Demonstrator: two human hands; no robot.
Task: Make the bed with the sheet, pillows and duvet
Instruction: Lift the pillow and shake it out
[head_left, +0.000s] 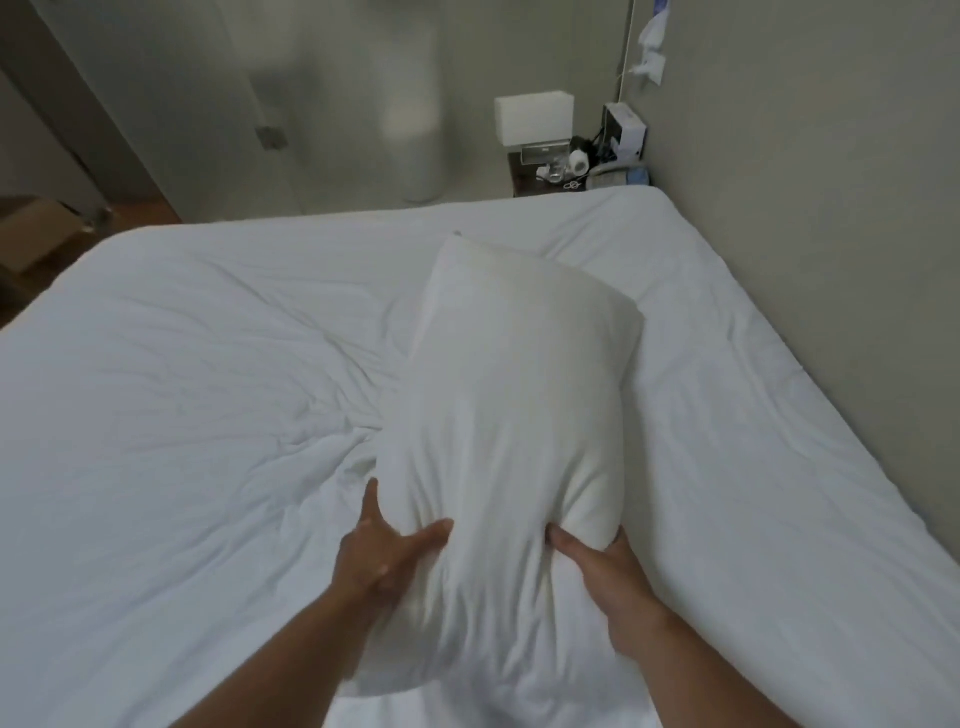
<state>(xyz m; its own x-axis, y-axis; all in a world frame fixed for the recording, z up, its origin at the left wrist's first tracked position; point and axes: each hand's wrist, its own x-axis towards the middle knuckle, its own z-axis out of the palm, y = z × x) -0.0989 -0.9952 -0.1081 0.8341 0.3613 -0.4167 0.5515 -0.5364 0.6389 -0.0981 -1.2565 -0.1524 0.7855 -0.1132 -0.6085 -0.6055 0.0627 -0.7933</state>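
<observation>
A home bedroom: a bed (810, 415) under a wrinkled white sheet (182, 364) stands against a plain wall (805, 156). Beyond its far right corner, a small dark nightstand (519, 179) carries a white-shaded lamp (534, 118) amid clutter. A cardboard box (31, 239) sits past the bed's left edge.

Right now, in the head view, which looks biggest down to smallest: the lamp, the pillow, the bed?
1. bed
2. pillow, which is held near the camera, so it looks bigger than it is
3. lamp, far off by the wall

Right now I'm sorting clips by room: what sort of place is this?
Probably a bedroom: a bed under a wrinkled white sheet, a pillow, and a cluttered nightstand with a lamp in the corner.
</observation>
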